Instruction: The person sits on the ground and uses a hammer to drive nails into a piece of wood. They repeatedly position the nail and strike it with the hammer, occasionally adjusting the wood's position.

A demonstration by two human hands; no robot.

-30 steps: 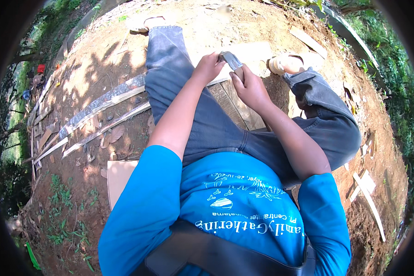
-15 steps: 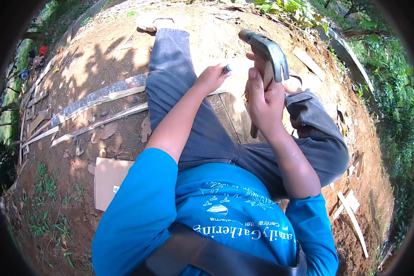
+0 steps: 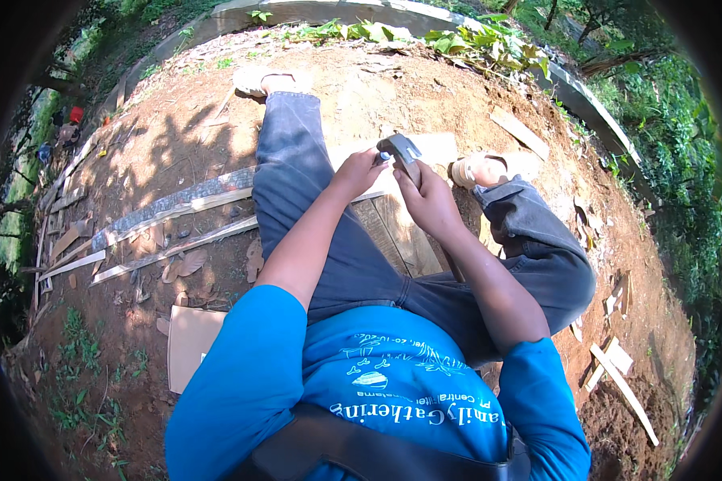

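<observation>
My left hand [image 3: 354, 174] is closed round an upright tool with a round, capped top [image 3: 383, 157], which looks like a chisel handle. Its lower end is hidden behind my fingers. A claw hammer [image 3: 410, 166] is in the grip of my right hand [image 3: 433, 202], and its head appears at or just beside the capped top; contact cannot be made out. The hammer's handle end shows below my right wrist. Between my legs lies a wooden board [image 3: 389, 232], partly covered by my hands and legs, with a sunlit pale surface [image 3: 437, 147] beyond it.
Long wood strips [image 3: 176, 244] lie on the soil to the left, beside a cardboard piece [image 3: 191, 345]. Offcuts [image 3: 618, 365] and a curved strip [image 3: 630, 397] are at the right. A low concrete edging [image 3: 594, 112] and plants [image 3: 489, 44] border the far side.
The hammer came down and to the left from its raised position, bringing its head close to the tool in my left hand. My left hand moved slightly left and lower in view.
</observation>
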